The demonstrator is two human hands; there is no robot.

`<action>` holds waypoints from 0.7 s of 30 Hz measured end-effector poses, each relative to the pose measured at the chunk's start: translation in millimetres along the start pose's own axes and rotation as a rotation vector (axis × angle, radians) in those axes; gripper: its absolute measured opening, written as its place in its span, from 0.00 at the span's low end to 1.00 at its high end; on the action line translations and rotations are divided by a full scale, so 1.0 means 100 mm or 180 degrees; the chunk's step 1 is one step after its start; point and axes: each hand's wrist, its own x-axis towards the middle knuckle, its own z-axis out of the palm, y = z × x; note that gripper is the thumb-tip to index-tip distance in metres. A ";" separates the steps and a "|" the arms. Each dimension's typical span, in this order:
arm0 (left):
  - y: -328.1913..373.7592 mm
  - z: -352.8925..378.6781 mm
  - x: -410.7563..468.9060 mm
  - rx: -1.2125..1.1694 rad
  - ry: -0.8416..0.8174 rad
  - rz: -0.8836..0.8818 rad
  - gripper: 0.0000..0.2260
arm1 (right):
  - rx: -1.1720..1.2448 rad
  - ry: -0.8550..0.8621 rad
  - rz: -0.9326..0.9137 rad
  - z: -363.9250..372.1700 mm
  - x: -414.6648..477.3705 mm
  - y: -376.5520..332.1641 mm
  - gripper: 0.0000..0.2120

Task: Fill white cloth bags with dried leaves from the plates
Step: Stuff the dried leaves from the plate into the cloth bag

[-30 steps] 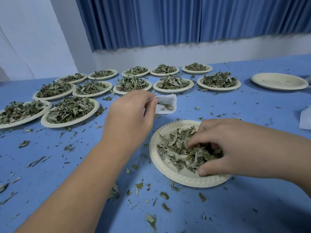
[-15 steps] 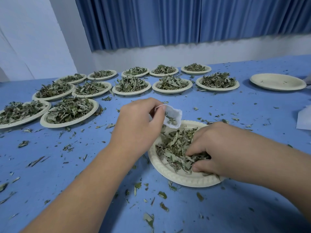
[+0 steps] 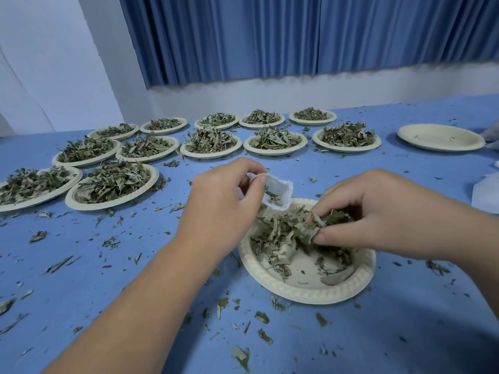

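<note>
Lifted since a moment ago, my right hand (image 3: 378, 211) grips a bunch of leaves (image 3: 314, 226) just above the plate (image 3: 297, 295), fingers curled round them. My left hand (image 3: 221, 206) pinches the bag (image 3: 279, 193) over the plate's far rim.

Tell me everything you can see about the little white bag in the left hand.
The white cloth bag is small, thin and soft-looking, with a frayed-looking edge. The left hand pinches its top corner, holding it tilted above the far rim of the near plate. A few leaf bits show through or on it.
</note>
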 end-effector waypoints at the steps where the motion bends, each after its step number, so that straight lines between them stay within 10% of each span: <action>1: 0.00 0.00 0.00 0.0006 0.0019 0.0027 0.03 | 0.0098 0.0033 0.0007 -0.03 0.00 0.02 0.07; 9: 0.03 -0.02 0.00 0.0048 0.0176 0.0086 0.04 | 0.0882 0.0364 -0.0250 -0.11 0.01 0.07 0.17; 21: 0.14 0.02 -0.04 0.0129 0.0057 0.0266 0.03 | 0.0594 0.0670 -0.0156 0.05 0.07 0.05 0.05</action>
